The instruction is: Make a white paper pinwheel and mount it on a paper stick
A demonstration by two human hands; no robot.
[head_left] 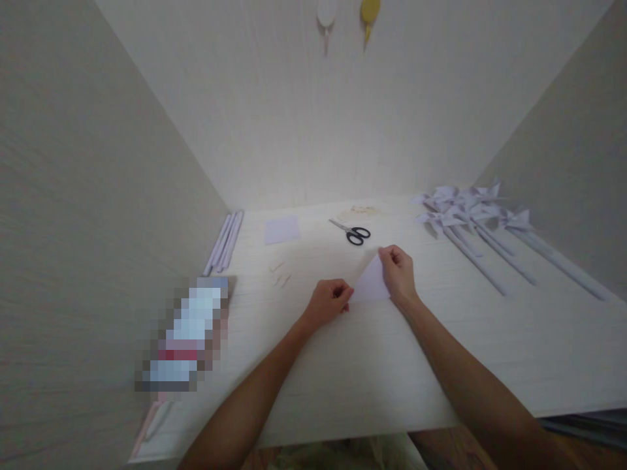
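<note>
A pale lilac sheet of paper, folded into a triangle, lies flat on the white table. My left hand pinches its lower left corner. My right hand presses on its upper right edge near the top point. Both hands touch the paper and hold it down against the tabletop.
Black-handled scissors lie behind the paper. A lilac paper square lies at the back left, rolled paper sticks by the left wall. Several finished paper pinwheels on sticks lie at the right. A blurred object sits at the left.
</note>
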